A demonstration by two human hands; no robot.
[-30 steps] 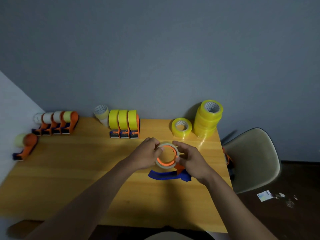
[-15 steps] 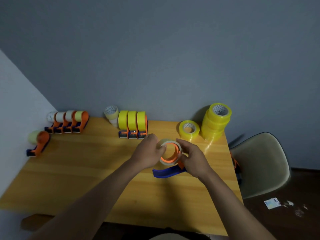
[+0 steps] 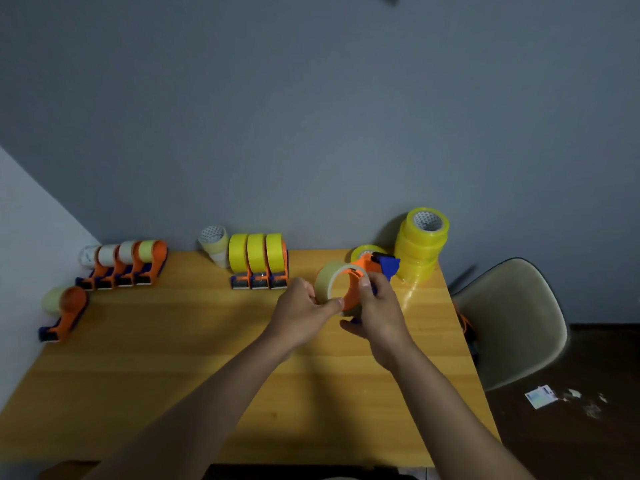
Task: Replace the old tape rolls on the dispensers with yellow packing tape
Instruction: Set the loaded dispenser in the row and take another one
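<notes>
Dim room, soft light from above/front. Wood surface (image 3: 138,358) brightest at mid-left, w/ soft arm shadows near edge. Yellow roll stack (image 3: 420,244) throws a glowing yellow glint onto surface. Wide-angle bend at edges; wall (image 3: 311,116) murky, floor at right nearly black. Slight softness overall.

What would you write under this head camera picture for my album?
Two hands pull a pale old tape roll off an orange dispenser.
</notes>
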